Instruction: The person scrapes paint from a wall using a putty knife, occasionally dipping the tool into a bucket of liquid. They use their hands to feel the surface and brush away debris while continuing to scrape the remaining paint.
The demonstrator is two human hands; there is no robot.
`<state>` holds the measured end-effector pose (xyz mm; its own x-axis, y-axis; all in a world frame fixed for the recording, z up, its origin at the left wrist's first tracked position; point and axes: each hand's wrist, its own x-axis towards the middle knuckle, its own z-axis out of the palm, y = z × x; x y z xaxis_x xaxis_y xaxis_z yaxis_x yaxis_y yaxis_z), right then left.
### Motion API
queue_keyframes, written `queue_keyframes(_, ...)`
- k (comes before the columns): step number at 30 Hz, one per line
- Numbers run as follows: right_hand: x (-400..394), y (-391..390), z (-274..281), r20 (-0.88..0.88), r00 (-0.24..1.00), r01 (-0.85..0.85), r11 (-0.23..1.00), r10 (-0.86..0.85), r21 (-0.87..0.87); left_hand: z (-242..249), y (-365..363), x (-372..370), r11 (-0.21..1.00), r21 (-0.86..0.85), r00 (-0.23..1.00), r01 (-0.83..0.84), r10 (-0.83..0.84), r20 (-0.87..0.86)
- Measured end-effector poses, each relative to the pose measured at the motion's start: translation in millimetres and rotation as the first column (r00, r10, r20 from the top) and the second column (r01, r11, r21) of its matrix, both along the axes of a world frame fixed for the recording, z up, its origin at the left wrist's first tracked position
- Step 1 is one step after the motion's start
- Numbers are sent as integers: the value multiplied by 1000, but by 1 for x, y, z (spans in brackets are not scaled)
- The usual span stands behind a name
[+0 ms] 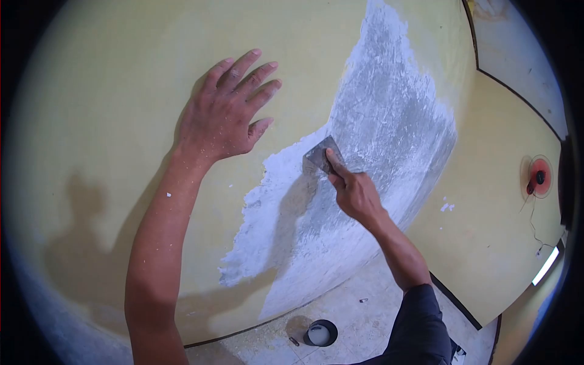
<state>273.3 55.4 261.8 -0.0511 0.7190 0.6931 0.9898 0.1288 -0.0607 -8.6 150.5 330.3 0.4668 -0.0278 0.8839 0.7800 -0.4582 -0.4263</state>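
My left hand (228, 112) lies against the yellow wall (121, 79) with its fingers spread, holding nothing. Pale flecks speckle that hand and forearm. In my right hand (359, 194) is a flat, wide-bladed scraper (319, 154); the index finger stretches along the blade. The scraper's blade is at the left border of a stripped grey and white patch (389, 91), where yellow paint meets bare surface. Jagged paint edges run down the patch's left side. The scraper's handle is mostly hidden inside my fist.
On the pale floor (365, 304) below stands a dark round bucket (320, 333) with whitish contents. Paint chips (447, 207) cling to the right-hand yellow wall. A red fan (539, 176) with a dangling cord and a lit tube (545, 266) are at far right.
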Motion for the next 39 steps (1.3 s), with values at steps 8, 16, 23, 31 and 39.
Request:
queue_keyframes(8, -1, 7, -4, 15, 999, -36, 994, 35, 101, 0, 0, 0, 1000, 11, 1000, -4, 4, 10)
queue_keyframes(16, -7, 9, -3, -43, 997, -52, 994, 56, 94, 1, -1, -1, 1000, 12, 1000, -26, 25, 16)
queue_keyframes(23, -16, 10, 3, -81, 994, -66, 993, 74, 102, 2, -1, 1, 1000, -18, 1000, -20, 20, 21)
queue_keyframes(31, -22, 8, 9, -163, 985, -46, 997, 55, 60, 3, 0, -1, 999, 30, 1000, 13, -13, 16)
queue_keyframes(39, -26, 31, 29, -123, 981, -110, 956, 148, 273, -1, 0, 1, 1000, 6, 1000, 5, -5, 9)
